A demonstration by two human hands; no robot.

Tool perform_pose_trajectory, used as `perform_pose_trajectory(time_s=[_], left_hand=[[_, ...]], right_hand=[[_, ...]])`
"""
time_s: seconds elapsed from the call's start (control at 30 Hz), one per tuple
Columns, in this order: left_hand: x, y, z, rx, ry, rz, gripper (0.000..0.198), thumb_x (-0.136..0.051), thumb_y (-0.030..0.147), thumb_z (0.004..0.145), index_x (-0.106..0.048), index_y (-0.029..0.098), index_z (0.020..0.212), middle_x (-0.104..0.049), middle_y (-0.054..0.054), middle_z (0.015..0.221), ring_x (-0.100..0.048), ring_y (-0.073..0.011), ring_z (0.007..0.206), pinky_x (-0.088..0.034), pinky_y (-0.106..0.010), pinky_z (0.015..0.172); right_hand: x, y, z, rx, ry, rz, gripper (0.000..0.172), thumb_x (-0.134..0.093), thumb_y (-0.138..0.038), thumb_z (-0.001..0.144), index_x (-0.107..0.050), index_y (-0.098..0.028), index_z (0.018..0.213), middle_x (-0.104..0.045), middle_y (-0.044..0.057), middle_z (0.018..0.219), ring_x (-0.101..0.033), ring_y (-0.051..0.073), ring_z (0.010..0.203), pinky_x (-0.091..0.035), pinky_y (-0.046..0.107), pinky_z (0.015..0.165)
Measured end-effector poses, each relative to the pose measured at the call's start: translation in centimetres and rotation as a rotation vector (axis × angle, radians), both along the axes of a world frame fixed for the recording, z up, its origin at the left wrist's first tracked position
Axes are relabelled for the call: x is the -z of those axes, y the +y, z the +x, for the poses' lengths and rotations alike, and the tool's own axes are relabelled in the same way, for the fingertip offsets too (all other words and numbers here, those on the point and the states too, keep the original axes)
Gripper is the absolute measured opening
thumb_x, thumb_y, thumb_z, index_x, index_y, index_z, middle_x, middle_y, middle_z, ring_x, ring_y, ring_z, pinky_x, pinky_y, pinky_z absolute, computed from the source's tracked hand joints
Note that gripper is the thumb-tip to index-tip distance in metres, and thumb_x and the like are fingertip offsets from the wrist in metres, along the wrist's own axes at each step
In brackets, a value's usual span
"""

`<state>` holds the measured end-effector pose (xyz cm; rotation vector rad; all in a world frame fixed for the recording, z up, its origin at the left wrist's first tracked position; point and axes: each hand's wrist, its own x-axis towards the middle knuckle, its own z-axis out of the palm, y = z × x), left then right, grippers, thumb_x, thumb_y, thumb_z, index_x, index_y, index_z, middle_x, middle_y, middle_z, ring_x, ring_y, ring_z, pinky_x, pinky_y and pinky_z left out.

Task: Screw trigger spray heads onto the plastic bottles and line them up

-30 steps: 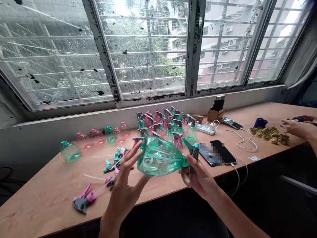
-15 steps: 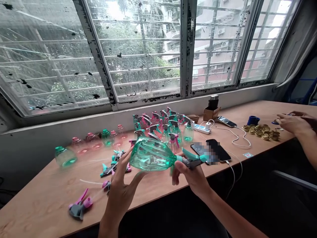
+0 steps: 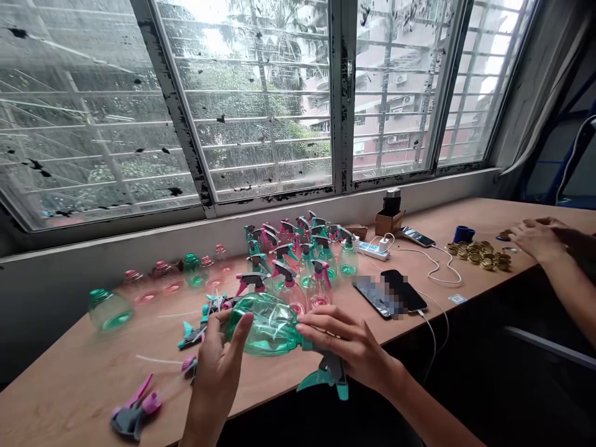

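Barred windows with flaking frames [image 3: 344, 124] run across the top of the view, above a long wooden table [image 3: 60, 385] whose front edge passes under the person's hands. Clock directions are taken from the green spray bottle [image 3: 265, 329] in those hands, with 12 toward the windows.

That bottle lies on its side in the air, between the two hands and near the table's front edge, its base pointing to 9 and its neck to 3. At 9 the left hand [image 3: 218, 360] is curled around the base end, thumb over the near face. At 3 the right hand [image 3: 347, 341] is closed around the neck and the gray spray head [image 3: 333, 366], fingers laid over the top. From under that hand the teal trigger [image 3: 316, 380] hangs out between 4 and 5. Whether the head is fully tightened cannot be told.

Between 12 and 1 stands a crowd of assembled spray bottles [image 3: 305, 267], green and pink. Open pink bottles [image 3: 161, 279] line up at 10, and a headless green bottle [image 3: 112, 313] stands near 9. One loose pink-and-gray sprayer [image 3: 133, 413] lies at 8. Two phones [image 3: 403, 292] rest between 2 and 3; farther that way are gold-colored pieces [image 3: 479, 256] and a co-worker's hands [image 3: 535, 239], their grip unclear.
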<state>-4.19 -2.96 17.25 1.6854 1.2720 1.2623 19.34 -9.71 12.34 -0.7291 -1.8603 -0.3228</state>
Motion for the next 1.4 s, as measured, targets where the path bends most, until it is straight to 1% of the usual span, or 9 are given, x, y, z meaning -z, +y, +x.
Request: perform_pose_trajectory(time_s=[0.13, 0.27, 0.47, 0.6, 0.77, 0.83, 0.97, 1.17, 1.4], left_hand=[[0.6, -0.2, 0.0, 0.086, -0.125, 0.082, 0.064, -0.073, 0.077, 0.082, -0.059, 0.024, 0.116, -0.076, -0.008, 0.115, -0.073, -0.0282, 0.111, -0.058, -0.039, 0.095], [0.7, -0.6, 0.9, 0.187, -0.237, 0.296, 0.054, -0.081, 0.058, 0.087, -0.059, 0.029, 0.127, -0.059, -0.009, 0.157, -0.051, -0.0301, 0.153, -0.048, -0.047, 0.124], [2.6, -1.4, 2.2, 0.263, -0.282, 0.525, 0.038, -0.077, 0.035, 0.094, -0.062, 0.032, 0.130, -0.060, -0.007, 0.156, -0.052, -0.0296, 0.153, -0.049, -0.053, 0.125], [6.6, -2.5, 2.2, 0.396, -0.111, 0.560, 0.042, -0.080, 0.027, 0.092, -0.060, 0.035, 0.128, -0.058, -0.009, 0.156, -0.054, -0.0304, 0.151, -0.052, -0.056, 0.122], [10.1, -3.4, 3.5, 0.852, 0.071, -0.031, 0.125, -0.102, 0.051, 0.062, -0.032, 0.030, 0.164, -0.040, -0.022, 0.170, -0.038, -0.0422, 0.161, -0.038, -0.066, 0.130], [11.3, -3.8, 5.3, 0.988, -0.044, -0.204, 0.132, -0.104, 0.051, 0.057, -0.030, 0.029, 0.164, -0.049, -0.020, 0.163, -0.050, -0.0401, 0.153, -0.041, -0.060, 0.130], [13.9, -4.9, 9.4, 0.854, -0.109, -0.143, 0.102, -0.096, 0.033, 0.065, -0.045, 0.026, 0.153, -0.062, -0.012, 0.146, -0.063, -0.0338, 0.136, -0.048, -0.052, 0.125], [15.0, -4.8, 14.8, 0.668, 0.094, -0.025, 0.100, -0.094, 0.034, 0.069, -0.045, 0.018, 0.155, -0.060, -0.015, 0.146, -0.059, -0.0339, 0.139, -0.049, -0.050, 0.124], [15.3, -2.9, 18.8, 0.598, 0.276, -0.007, 0.095, -0.068, 0.036, 0.096, -0.017, 0.003, 0.169, -0.022, -0.026, 0.177, -0.018, -0.0363, 0.169, -0.021, -0.057, 0.141]], right_hand=[[0.6, 0.5, -0.9, -0.118, 0.450, -0.317, 0.025, -0.084, -0.039, 0.092, -0.081, -0.021, 0.108, -0.082, 0.010, 0.097, -0.078, 0.028, 0.088, -0.067, 0.042, 0.081], [0.6, 0.7, -2.5, -0.369, 0.947, -0.748, 0.044, -0.075, -0.061, 0.094, -0.067, -0.019, 0.080, -0.067, 0.001, 0.062, -0.062, 0.015, 0.052, -0.052, 0.026, 0.047], [2.1, -0.4, -2.1, -0.652, 1.226, -1.165, 0.067, -0.079, -0.076, 0.081, -0.051, -0.019, 0.060, -0.049, -0.005, 0.046, -0.038, 0.005, 0.035, -0.037, 0.019, 0.038], [2.6, -3.2, 4.3, -0.383, 1.128, -1.044, 0.057, -0.088, -0.069, 0.075, -0.063, -0.019, 0.077, -0.055, -0.004, 0.050, -0.048, 0.010, 0.040, -0.039, 0.020, 0.039], [1.0, -7.6, 10.3, -0.026, 0.671, -0.934, 0.034, -0.090, -0.049, 0.081, -0.079, -0.018, 0.089, -0.059, -0.001, 0.057, -0.051, 0.012, 0.047, -0.038, 0.023, 0.043], [0.8, -8.6, 10.4, -0.002, 0.521, -0.957, 0.036, -0.088, -0.050, 0.082, -0.081, -0.018, 0.099, -0.068, 0.004, 0.070, -0.061, 0.017, 0.059, -0.045, 0.025, 0.050], [2.1, -8.8, 10.4, 0.099, 0.523, -0.984, 0.050, -0.074, -0.065, 0.091, -0.067, -0.019, 0.074, -0.062, 0.003, 0.064, -0.059, 0.018, 0.062, -0.047, 0.028, 0.056], [2.3, -6.3, 14.0, 0.288, 0.563, -1.137, 0.063, -0.075, -0.075, 0.084, -0.050, -0.023, 0.061, -0.051, -0.001, 0.047, -0.049, 0.014, 0.046, -0.037, 0.029, 0.051], [-0.8, 3.4, 16.3, 0.534, 0.210, -0.931, 0.058, -0.073, -0.077, 0.082, -0.063, -0.022, 0.068, -0.053, -0.002, 0.047, -0.050, 0.015, 0.045, -0.033, 0.027, 0.047]])
